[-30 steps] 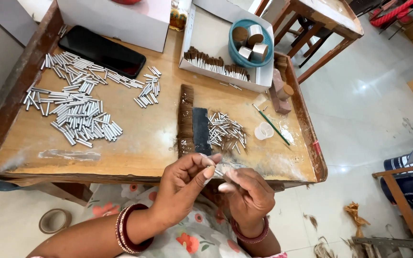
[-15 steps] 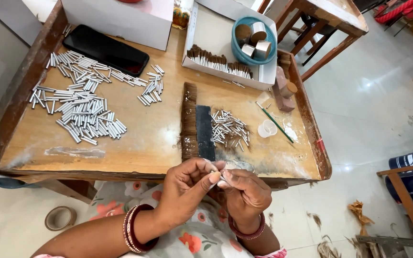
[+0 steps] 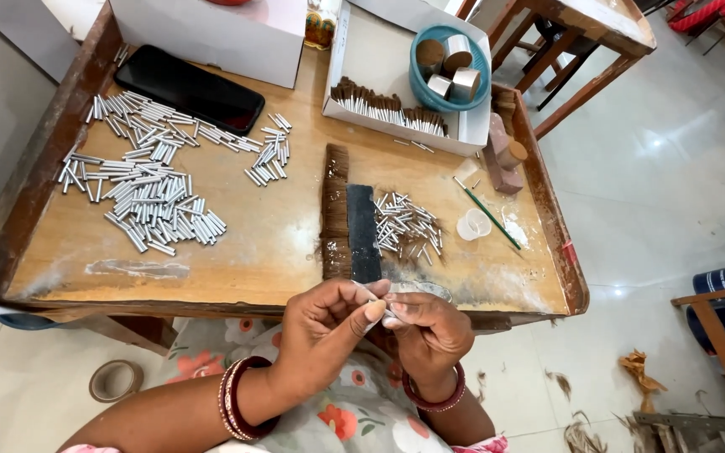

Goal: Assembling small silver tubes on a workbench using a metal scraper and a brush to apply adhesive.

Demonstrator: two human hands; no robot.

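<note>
My left hand, with dark red bangles at the wrist, and my right hand, with a red bangle, meet fingertip to fingertip just in front of the wooden table's near edge. Between them they pinch a small silver metal tube. What else my right hand's fingers hold is hidden. Just beyond the hands lie a row of dark brown bristles, a dark flat strip and a small heap of silver tubes.
A large spread of silver tubes covers the table's left. At the back are a black phone, a white box, a white tray of bristle-tipped tubes and a teal bowl. A tape roll lies on the floor.
My hands have stayed at the table's front edge, and the fingertips have drawn closer together around the tube. The view has shifted slightly.
</note>
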